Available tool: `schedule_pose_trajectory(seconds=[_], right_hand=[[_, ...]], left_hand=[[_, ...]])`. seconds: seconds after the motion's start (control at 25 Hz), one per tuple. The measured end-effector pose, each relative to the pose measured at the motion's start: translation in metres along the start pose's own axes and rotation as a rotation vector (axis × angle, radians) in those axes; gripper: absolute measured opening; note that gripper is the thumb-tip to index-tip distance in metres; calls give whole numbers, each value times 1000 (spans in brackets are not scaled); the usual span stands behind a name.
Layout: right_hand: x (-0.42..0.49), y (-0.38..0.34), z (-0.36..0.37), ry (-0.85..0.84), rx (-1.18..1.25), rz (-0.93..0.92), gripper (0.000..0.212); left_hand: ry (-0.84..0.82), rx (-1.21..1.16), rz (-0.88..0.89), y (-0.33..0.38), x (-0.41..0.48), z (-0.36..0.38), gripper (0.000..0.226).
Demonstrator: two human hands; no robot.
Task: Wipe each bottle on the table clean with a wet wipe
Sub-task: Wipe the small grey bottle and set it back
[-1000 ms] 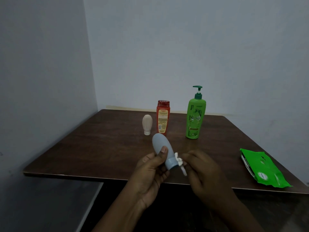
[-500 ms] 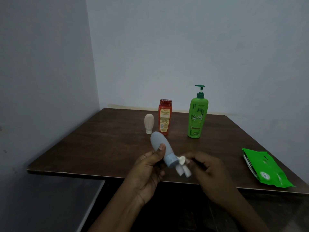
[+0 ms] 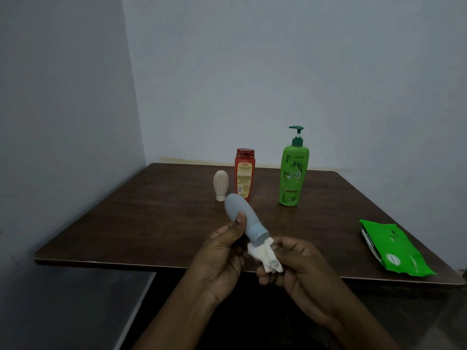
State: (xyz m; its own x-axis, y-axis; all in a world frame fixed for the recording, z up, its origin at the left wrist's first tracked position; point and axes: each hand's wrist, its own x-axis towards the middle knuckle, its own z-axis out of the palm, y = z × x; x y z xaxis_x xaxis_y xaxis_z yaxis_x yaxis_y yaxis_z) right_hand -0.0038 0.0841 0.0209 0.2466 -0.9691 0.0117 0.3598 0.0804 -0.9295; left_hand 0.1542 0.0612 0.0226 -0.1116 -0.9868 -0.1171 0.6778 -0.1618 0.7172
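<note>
Above the table's (image 3: pixel 151 223) near edge, your left hand (image 3: pixel 219 258) holds the grey bottle (image 3: pixel 233 204) in the air, thumb curled across its middle. Your right hand (image 3: pixel 303 269) pinches the bunched wipe (image 3: pixel 265 256) against the cap (image 3: pixel 259 236). I judge the bottle light and squeezable, and probably slick once wet, so grip it round the mid-body, not the tapering ends. Its long axis tilts: rounded base up and away to the left, cap down toward your right hand.
</note>
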Motion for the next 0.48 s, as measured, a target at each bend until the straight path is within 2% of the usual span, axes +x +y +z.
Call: schedule_pose_trajectory(seconds=[0.08, 0.12, 0.2, 0.24, 0.32, 0.4, 0.48], right_hand=[[2, -4, -8, 14, -187, -94, 21], [5, -8, -13, 89, -357, -240, 19], [8, -16, -21, 299, -780, -658, 23], [8, -16, -20, 325, -964, -849, 25], [8, -8, -18, 226, -1220, -1063, 34], [6, 2, -13, 74, -1378, -1138, 37], [2, 7, -10, -58, -1507, -1219, 32]], left_hand=[[-4, -29, 0, 5, -4, 2, 36], [1, -23, 2, 7, -5, 3, 35], [39, 56, 16, 10, -7, 6, 35], [49, 106, 26, 9, -8, 8, 36], [64, 180, 48, 7, -9, 12, 38], [102, 219, 76, 4, -10, 15, 45], [127, 243, 94, 3, -9, 15, 62]])
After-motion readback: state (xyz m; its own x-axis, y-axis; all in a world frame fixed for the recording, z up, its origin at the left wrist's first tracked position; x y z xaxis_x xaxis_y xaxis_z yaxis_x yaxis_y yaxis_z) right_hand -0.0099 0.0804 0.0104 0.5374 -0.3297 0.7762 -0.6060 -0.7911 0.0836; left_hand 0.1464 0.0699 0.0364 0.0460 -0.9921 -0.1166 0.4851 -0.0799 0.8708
